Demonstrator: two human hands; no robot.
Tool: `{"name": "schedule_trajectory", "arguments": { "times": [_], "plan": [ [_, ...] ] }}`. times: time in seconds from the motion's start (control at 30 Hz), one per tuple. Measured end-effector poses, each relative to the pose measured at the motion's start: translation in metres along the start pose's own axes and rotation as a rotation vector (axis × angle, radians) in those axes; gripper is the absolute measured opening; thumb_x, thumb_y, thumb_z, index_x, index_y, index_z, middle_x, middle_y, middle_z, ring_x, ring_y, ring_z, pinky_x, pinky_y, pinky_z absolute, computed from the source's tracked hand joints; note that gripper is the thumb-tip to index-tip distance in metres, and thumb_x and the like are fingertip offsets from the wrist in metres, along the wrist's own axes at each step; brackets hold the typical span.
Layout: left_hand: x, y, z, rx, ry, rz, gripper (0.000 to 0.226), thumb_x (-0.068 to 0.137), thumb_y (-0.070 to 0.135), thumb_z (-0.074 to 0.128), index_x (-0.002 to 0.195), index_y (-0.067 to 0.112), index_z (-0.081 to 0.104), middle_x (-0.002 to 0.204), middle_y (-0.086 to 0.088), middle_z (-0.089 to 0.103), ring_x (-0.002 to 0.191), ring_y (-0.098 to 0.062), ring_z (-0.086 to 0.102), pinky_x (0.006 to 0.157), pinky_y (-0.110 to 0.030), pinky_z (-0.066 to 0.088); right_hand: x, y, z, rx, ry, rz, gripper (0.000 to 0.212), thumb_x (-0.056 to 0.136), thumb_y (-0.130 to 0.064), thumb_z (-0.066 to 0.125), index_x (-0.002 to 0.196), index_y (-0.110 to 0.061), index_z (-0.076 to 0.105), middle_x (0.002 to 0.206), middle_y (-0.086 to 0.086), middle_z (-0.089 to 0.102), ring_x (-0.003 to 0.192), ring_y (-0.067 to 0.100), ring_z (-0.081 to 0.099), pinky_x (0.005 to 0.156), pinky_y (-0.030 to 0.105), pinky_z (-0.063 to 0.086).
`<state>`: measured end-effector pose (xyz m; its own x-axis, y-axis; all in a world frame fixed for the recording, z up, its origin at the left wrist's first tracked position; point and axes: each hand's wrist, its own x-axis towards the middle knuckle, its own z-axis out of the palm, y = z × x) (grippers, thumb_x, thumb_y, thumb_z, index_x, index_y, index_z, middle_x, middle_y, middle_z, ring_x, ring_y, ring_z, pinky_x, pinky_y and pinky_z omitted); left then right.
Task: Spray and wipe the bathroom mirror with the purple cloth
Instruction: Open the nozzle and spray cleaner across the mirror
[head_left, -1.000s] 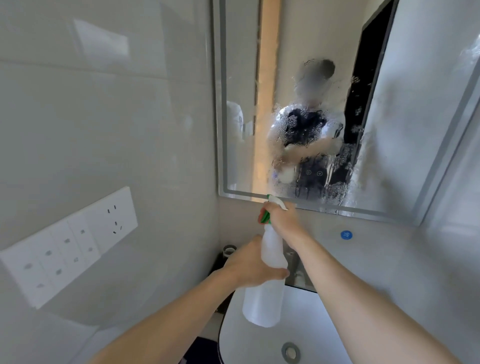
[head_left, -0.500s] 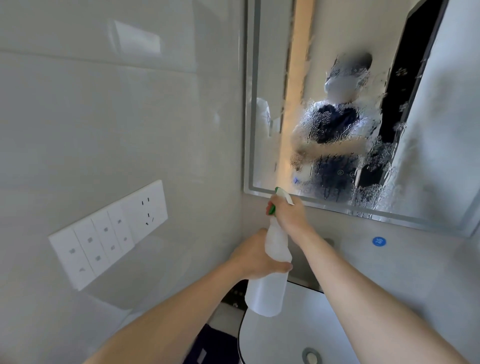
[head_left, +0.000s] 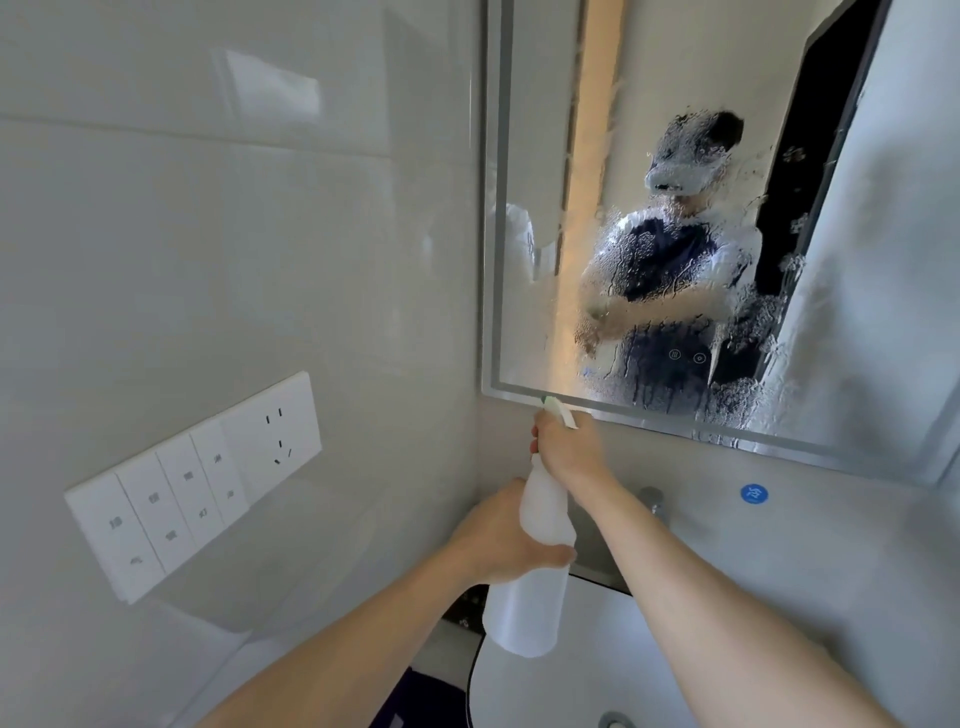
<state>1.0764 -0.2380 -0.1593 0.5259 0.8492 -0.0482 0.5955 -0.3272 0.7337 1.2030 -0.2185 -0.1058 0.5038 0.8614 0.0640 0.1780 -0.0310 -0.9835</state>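
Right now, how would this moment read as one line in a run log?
stage: spraying | left hand: grips spray bottle body | right hand: grips trigger head | mirror: wet, droplets running | wiping: not started

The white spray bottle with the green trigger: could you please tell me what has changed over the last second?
Little changed. The view swung left, so the wet framed mirror sits further right. The white spray bottle with the green trigger stays upright over the white basin, right hand still gripping its head, left hand still wrapped round its body.
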Motion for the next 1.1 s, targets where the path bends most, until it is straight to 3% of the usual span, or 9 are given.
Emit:
{"name": "schedule_trajectory", "arguments": {
  "times": [0.17,0.33,0.43,0.63,0.77,0.83,0.93,1.03,1.1],
  "plan": [
    [0.009,0.028,-0.022,-0.026,0.069,0.046,0.072,0.069,0.051,0.087,0.126,0.031,0.049,0.116,0.011,0.064,0.106,-0.014,0.064,0.091,-0.041,0.058,0.011,-0.038,-0.012,-0.015,0.004,-0.116,0.029,0.093,-0.019,0.055,0.071,-0.005,0.067,0.067,0.009,0.065,0.058,0.021,0.058,0.057,0.027,0.043],
    [0.011,0.05,-0.034,-0.02,0.109,0.088,0.048,0.076,0.041,0.088,0.1,0.046,0.046,0.116,0.01,0.062,0.104,-0.013,0.064,0.089,-0.037,0.058,0.018,-0.062,-0.018,0.014,0.021,-0.141,0.026,0.089,-0.024,0.054,0.069,-0.009,0.064,0.07,0.011,0.068,0.062,0.023,0.062,0.064,0.035,0.052],
    [0.01,0.055,-0.03,-0.025,0.099,0.079,0.064,0.071,0.048,0.087,0.121,0.034,0.05,0.114,0.011,0.065,0.103,-0.013,0.066,0.091,-0.042,0.059,0.021,-0.063,-0.024,-0.001,0.038,-0.108,0.024,0.088,-0.027,0.054,0.068,-0.013,0.055,0.077,0.013,0.067,0.069,0.028,0.064,0.075,0.05,0.059],
    [0.008,0.07,-0.034,-0.069,0.12,0.093,0.068,0.074,0.045,0.087,0.128,0.029,0.05,0.117,0.011,0.066,0.106,-0.012,0.066,0.093,-0.041,0.058,0.022,-0.076,-0.03,0.002,0.052,-0.136,0.025,0.094,-0.02,0.055,0.069,-0.019,0.049,0.08,0.01,0.064,0.073,0.027,0.062,0.075,0.043,0.055],
    [0.008,0.076,-0.039,-0.042,0.14,0.097,0.065,0.072,0.048,0.086,0.124,0.031,0.051,0.114,0.011,0.066,0.104,-0.014,0.066,0.091,-0.043,0.059,0.026,-0.087,-0.029,0.071,0.0,-0.136,0.025,0.091,-0.015,0.056,0.068,-0.01,0.062,0.065,0.006,0.067,0.066,0.024,0.064,0.071,0.035,0.053],
    [0.008,0.075,-0.042,-0.021,0.153,0.082,0.07,0.068,0.054,0.084,0.125,0.03,0.051,0.113,0.01,0.066,0.103,-0.015,0.066,0.089,-0.044,0.059,0.026,-0.09,-0.031,0.069,-0.016,-0.14,0.024,0.089,-0.014,0.056,0.068,-0.008,0.067,0.067,0.007,0.069,0.066,0.021,0.064,0.069,0.03,0.051],
    [0.005,0.075,-0.045,0.002,0.159,0.074,0.068,0.068,0.054,0.083,0.122,0.03,0.051,0.112,0.009,0.066,0.101,-0.016,0.066,0.088,-0.044,0.059,0.026,-0.09,-0.03,0.069,-0.019,-0.124,0.022,0.085,-0.013,0.055,0.068,-0.008,0.068,0.073,0.01,0.071,0.069,0.024,0.063,0.07,0.032,0.05],
    [0.001,0.069,-0.041,-0.029,0.16,0.064,0.067,0.069,0.051,0.085,0.123,0.029,0.051,0.111,0.009,0.066,0.1,-0.016,0.066,0.088,-0.045,0.059,0.022,-0.086,-0.027,0.146,-0.034,-0.052,0.018,0.087,-0.008,0.054,0.072,-0.007,0.063,0.065,0.013,0.07,0.067,0.029,0.066,0.075,0.041,0.058],
    [-0.001,0.064,-0.036,-0.043,0.162,0.042,0.071,0.068,0.053,0.085,0.125,0.029,0.049,0.112,0.009,0.066,0.101,-0.016,0.066,0.088,-0.045,0.06,0.018,-0.08,-0.025,0.166,-0.037,-0.031,0.015,0.088,-0.008,0.052,0.077,-0.005,0.062,0.062,0.014,0.068,0.061,0.028,0.066,0.07,0.039,0.057]
  ]
}}
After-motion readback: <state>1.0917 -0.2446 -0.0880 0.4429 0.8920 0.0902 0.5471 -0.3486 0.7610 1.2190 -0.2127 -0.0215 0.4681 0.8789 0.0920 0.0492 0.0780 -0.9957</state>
